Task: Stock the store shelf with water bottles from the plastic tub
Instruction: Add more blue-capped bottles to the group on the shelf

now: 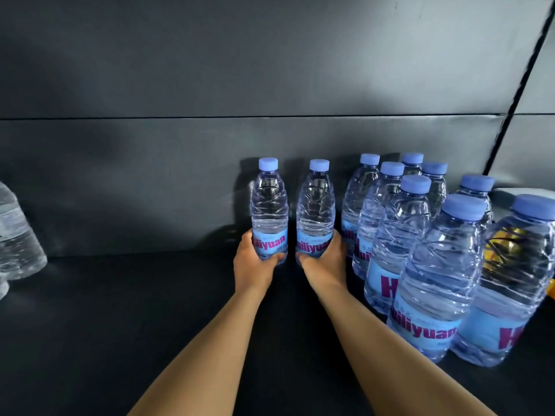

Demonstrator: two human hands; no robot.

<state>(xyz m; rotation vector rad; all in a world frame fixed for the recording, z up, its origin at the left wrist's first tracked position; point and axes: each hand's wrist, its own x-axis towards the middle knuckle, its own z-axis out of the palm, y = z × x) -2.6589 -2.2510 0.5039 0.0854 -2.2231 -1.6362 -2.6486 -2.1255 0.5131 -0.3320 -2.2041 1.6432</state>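
Water bottles: we record two in hand, both upright with long axes vertical, at the back of the dark shelf (120,310) close to its rear panel. The left hand (255,259) curls round the label band of the left bottle (269,211); the right hand (326,259) curls round the label band of the right bottle (315,214). The two bottles stand just beside each other, not touching as far as we can tell. Whether their bases rest on the shelf is hidden by the fingers.

To the right, the stocked bottles (399,235) stand in rows running from the rear panel toward us; the right bottle is just beside the rearmost of them. We judge the set-down turns on that narrow gap: the right hand sits between its bottle and the rows, so knuckles could knock a neighbour. Left of the held pair the shelf is open until a clear bottle pack (18,235) at the far left edge. The plastic tub is not in view.
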